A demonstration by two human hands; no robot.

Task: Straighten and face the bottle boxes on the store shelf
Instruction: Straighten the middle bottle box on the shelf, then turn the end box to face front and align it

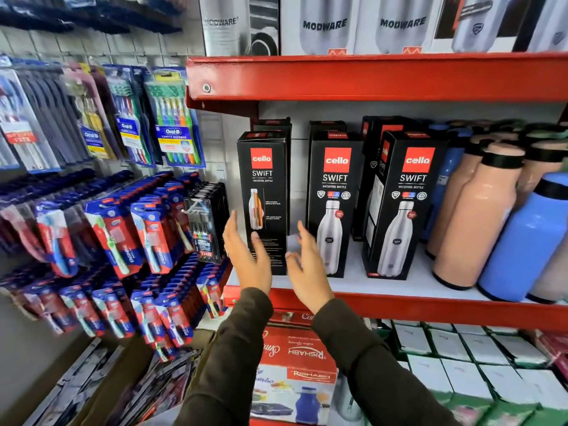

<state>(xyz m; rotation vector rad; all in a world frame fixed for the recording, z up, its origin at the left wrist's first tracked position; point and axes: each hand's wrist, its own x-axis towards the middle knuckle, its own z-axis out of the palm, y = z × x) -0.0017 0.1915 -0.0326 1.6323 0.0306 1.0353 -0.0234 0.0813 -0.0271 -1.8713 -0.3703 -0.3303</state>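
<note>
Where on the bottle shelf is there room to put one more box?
Bare shelf shows along the front edge. There is a gap between the left box and the middle box, though the right hand is in front of it. A narrower gap sits before the right box. The loose bottles are crowded.

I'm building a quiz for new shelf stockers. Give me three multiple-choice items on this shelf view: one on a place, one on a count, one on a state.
1. Where are the hands?
A. In front of the leftmost cello box
B. On the blue bottle
C. On the top shelf

2. How many cello boxes stand in the front row?
A. One
B. Three
C. Six

3. How are the hands?
A. Fists
B. Open, empty
C. Holding a toothbrush pack

Key:
1 A: left hand and right hand flank the leftmost cello box.
2 B: it, the middle box and the right box.
3 B: fingers spread, nothing gripped.
</note>
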